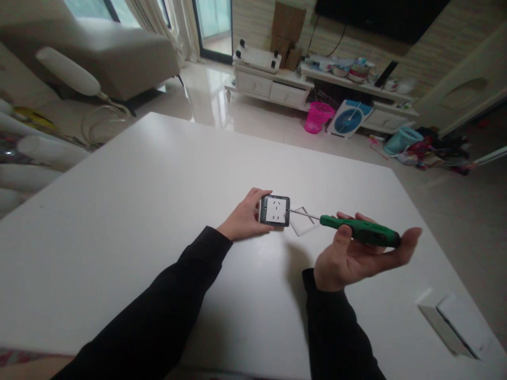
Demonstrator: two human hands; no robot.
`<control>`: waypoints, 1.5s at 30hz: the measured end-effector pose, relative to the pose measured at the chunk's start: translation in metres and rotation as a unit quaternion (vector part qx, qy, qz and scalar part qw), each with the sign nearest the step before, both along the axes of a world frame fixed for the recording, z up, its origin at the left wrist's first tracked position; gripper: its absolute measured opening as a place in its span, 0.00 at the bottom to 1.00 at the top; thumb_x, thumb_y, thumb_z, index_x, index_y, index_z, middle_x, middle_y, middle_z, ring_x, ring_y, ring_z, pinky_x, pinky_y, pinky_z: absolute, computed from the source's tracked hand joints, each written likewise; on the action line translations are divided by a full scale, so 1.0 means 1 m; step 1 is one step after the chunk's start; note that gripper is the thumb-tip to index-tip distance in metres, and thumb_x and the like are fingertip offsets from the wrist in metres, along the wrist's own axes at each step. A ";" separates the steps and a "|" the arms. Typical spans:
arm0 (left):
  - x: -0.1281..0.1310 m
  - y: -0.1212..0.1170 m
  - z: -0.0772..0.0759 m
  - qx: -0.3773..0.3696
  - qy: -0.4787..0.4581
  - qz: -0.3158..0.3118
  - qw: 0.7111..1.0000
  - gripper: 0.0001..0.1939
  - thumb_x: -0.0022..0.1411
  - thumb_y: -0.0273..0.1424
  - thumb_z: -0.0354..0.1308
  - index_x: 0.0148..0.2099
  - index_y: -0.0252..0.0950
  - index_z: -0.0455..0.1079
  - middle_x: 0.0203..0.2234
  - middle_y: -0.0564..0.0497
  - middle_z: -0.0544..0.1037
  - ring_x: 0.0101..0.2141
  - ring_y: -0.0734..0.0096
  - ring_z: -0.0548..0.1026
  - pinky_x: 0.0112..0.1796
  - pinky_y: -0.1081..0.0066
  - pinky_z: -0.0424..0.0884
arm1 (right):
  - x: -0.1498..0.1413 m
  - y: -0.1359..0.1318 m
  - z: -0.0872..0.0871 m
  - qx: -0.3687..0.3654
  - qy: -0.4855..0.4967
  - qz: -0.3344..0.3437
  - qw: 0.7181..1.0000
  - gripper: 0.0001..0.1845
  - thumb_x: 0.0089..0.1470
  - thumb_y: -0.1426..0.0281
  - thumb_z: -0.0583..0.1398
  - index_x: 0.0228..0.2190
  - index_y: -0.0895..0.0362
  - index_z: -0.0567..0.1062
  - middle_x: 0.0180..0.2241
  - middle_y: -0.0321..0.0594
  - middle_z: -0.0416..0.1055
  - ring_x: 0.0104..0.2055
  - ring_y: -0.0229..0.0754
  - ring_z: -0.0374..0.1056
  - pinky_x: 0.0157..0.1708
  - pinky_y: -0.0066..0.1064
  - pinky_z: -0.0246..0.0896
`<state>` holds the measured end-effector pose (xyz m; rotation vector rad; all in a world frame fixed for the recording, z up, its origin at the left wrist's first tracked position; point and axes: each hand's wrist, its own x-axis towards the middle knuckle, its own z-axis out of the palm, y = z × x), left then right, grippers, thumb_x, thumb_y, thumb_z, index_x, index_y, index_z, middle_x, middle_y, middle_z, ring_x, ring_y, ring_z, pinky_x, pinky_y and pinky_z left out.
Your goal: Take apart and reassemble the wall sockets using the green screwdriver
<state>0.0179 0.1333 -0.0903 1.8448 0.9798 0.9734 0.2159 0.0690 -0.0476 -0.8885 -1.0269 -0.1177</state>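
Note:
Between the thumb and fingers of my left hand (247, 216) is a wall socket (276, 210) with a white slotted face and a dark grey surround. My left hand grips it from its left side, just over the white table. A screwdriver (358, 230) with a green handle lies across my right hand (352, 261), its thumb and fingers around the handle and one finger at the butt end. The screwdriver's thin shaft points left, and its tip meets the socket's right edge. Beneath the shaft a white cover frame (303, 221) rests flat on the table.
The white table (130, 211) spreads under both hands. At its right corner sits a white box-like item (455, 322). Beyond the table are a pink basket (318, 117), a blue and white fan (349, 118) and a TV cabinet (273, 87). White padded rolls (51, 150) stand at the left.

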 end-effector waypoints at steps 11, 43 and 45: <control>0.000 0.002 -0.003 0.064 0.028 0.048 0.996 0.40 0.51 0.34 0.75 0.64 0.40 0.67 0.56 0.43 0.69 0.55 0.55 0.73 0.50 0.55 0.78 | 0.006 0.008 -0.008 -0.251 0.304 0.220 0.892 0.28 0.60 0.60 0.65 0.58 0.50 0.67 0.38 0.38 0.80 0.21 0.32 0.69 0.20 0.24 0.63; -0.002 0.008 -0.009 0.130 0.077 -0.006 0.989 0.40 0.43 0.38 0.76 0.56 0.38 0.62 0.54 0.40 0.67 0.56 0.48 0.68 0.59 0.47 0.70 | -0.013 0.014 -0.030 -0.282 0.465 0.417 0.729 0.14 0.58 0.65 0.63 0.47 0.47 0.71 0.31 0.32 0.75 0.18 0.30 0.59 0.10 0.14 0.44; -0.002 0.007 -0.008 0.129 0.079 -0.006 0.989 0.41 0.44 0.40 0.77 0.56 0.37 0.62 0.54 0.40 0.67 0.56 0.48 0.68 0.59 0.46 0.69 | -0.013 0.014 -0.030 -0.280 0.464 0.420 0.728 0.14 0.58 0.65 0.63 0.46 0.47 0.71 0.31 0.32 0.75 0.18 0.30 0.59 0.10 0.14 0.44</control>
